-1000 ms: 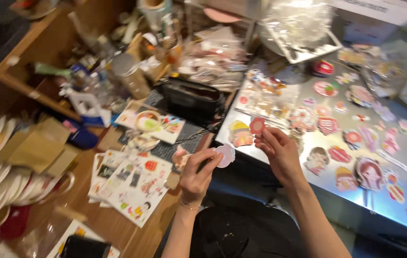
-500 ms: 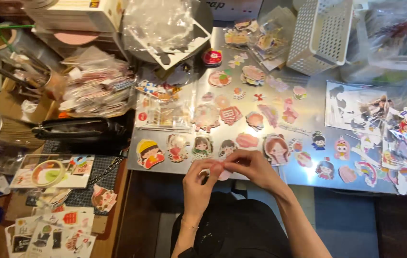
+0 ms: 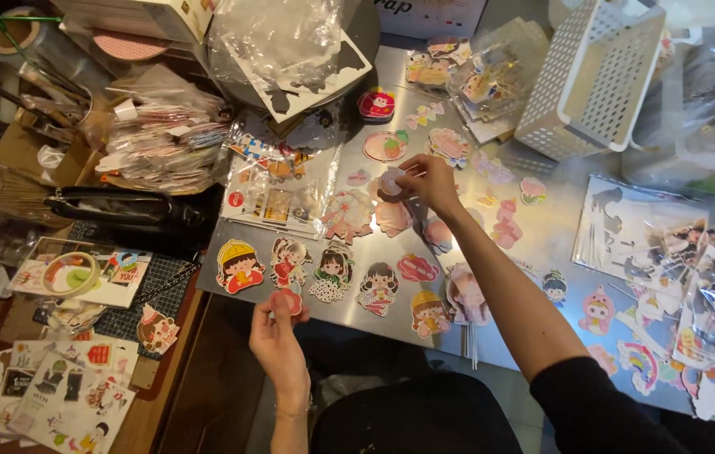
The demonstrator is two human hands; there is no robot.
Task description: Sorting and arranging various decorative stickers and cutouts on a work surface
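My left hand (image 3: 278,340) sits near the front edge of the metal sheet (image 3: 542,231) and pinches a small red round sticker (image 3: 284,300) between its fingertips. My right hand (image 3: 429,181) is stretched forward over the sheet with a small pale round sticker piece (image 3: 391,181) held at its fingertips, just above several cartoon stickers. A row of cartoon figure stickers (image 3: 324,273) lies on the sheet between the two hands.
A white plastic basket (image 3: 593,80) stands at the back right. Clear bags of stickers (image 3: 677,244) lie at the right. A black pouch (image 3: 126,206), a tape roll (image 3: 70,273) and sticker sheets (image 3: 59,395) cover the wooden desk at the left.
The hands were together near the sheet's front edge. My right hand has reached forward with a pale piece; my left hand stays near me with the red sticker.
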